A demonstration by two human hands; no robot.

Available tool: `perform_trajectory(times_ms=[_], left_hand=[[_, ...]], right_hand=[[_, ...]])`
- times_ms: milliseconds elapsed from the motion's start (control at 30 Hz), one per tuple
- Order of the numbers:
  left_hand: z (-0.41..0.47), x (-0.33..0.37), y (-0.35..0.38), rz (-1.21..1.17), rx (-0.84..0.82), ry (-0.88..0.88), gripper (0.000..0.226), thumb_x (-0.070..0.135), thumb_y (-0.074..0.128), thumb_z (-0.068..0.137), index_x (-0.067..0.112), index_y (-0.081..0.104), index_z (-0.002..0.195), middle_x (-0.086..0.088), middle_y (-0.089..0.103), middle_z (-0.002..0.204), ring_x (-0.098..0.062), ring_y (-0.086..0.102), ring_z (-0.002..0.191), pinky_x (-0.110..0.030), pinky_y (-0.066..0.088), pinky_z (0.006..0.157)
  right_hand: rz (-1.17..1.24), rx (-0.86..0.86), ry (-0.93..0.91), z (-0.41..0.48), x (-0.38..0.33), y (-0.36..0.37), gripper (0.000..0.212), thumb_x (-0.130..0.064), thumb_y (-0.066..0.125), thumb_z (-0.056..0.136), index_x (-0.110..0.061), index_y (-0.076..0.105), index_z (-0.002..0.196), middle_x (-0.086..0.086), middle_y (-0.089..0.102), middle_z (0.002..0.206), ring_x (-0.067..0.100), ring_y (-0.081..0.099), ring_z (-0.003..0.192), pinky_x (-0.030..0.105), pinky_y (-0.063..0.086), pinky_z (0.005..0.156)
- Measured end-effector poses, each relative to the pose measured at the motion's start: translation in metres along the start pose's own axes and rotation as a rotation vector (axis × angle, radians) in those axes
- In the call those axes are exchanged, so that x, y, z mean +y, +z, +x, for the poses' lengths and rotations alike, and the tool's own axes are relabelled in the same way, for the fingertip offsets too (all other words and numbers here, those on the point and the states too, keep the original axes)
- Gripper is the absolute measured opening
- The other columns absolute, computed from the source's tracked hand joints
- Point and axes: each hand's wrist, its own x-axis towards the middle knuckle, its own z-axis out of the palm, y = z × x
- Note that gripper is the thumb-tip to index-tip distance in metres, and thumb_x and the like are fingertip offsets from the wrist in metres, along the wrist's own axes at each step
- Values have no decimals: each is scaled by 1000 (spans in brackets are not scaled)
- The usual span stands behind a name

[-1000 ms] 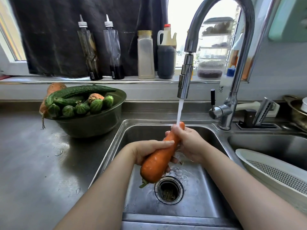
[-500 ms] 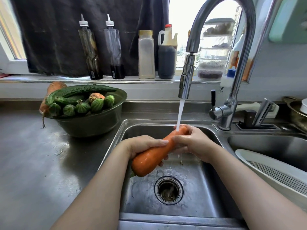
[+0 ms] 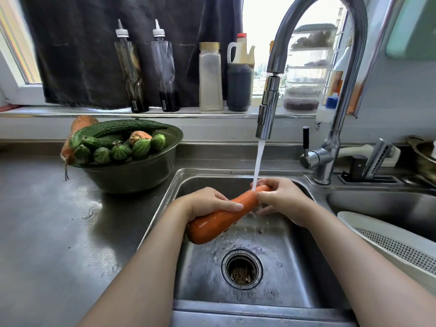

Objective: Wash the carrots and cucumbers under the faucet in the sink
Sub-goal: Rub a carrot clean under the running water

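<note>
Both hands are over the sink, holding one big carrot between them above the basin. The left hand is wrapped over the thick end, thumb lying along the top. The right hand grips the thin end, fingers curled round it. The carrot lies slanted, thick end lower and towards the sink's left wall, thin end raised towards the back. It is wet and shiny.

The faucet arches over the back of the sink, and its stream of water lands on the carrot's thin end, right by the fingers of the right hand. Drops spatter the sink floor, and the round drain sits in the floor below the hands.

To the left of the sink, on the steel desk, stands a metal bowl heaped with vegetables. A long cucumber lies across the top, with small cucumbers bunched beneath it. A second carrot pokes up among them, and a third carrot hangs over the bowl's far-left rim, its root tip dangling down to the desk.

To the right of the sink is a second basin with a white colander leaning in it. Behind the sink, a windowsill holds two squeeze bottles, a pale jar with a gold lid and a jug of dark sauce.
</note>
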Motion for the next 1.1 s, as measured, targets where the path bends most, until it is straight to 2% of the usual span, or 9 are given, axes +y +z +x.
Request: perform_trajectory(times_ms=[133,267,367,533,667,800,933,1100], left_hand=[[1,1,4,23,39,29,46,53,81,80,16,78,107,-6,80,95,-25,78,90,-42,63,86],[2,1,6,9,56,59,47,55,82,79,17,78,108,-8,80,95,-25,77,89,-42,63,84],[1,2,8,-20,50,63,45,51,80,82,14,77,108,-9,80,95,-24,77,85,-37,62,75],[6,-4,6,29,79,66,52,61,81,75,19,79,106,-5,80,95,-25,77,90,-46,62,88],[7,-4,6,35,79,65,50,61,80,78,20,79,107,-4,80,97,-23,77,91,-44,62,88],[7,-5,7,31,91,76,50,60,82,75,19,79,104,-5,80,94,-25,77,90,-45,62,89],[8,-6,7,3,72,74,52,60,82,74,17,79,104,-8,80,94,-27,77,91,-47,62,89],[8,-6,8,20,89,68,56,63,82,73,19,78,107,-5,80,95,-25,77,91,-46,62,89]], right_hand=[[-52,-8,-15,-5,-3,3,35,-7,87,77,-9,70,108,16,74,95,25,78,78,34,62,66],[-6,10,-24,-2,-2,-1,33,-8,82,83,-12,69,114,20,73,107,28,78,84,39,64,73],[-36,12,-27,-4,-3,0,41,-7,85,79,-17,67,114,16,74,103,29,78,82,37,64,71],[-27,2,-18,0,0,2,42,-2,81,79,-12,68,118,20,73,109,28,78,85,43,65,78],[-46,7,-32,-1,-1,2,41,-5,84,79,-14,69,116,15,73,107,24,78,86,39,64,75],[-23,2,-27,0,0,2,38,1,76,81,-10,70,116,22,72,109,29,78,85,42,64,77],[-2,-14,-35,-2,0,4,41,-1,85,76,-11,69,112,18,74,99,31,78,84,46,64,80],[-10,4,-34,-1,-1,4,38,0,80,78,-14,71,113,18,75,106,27,78,87,43,65,80]])
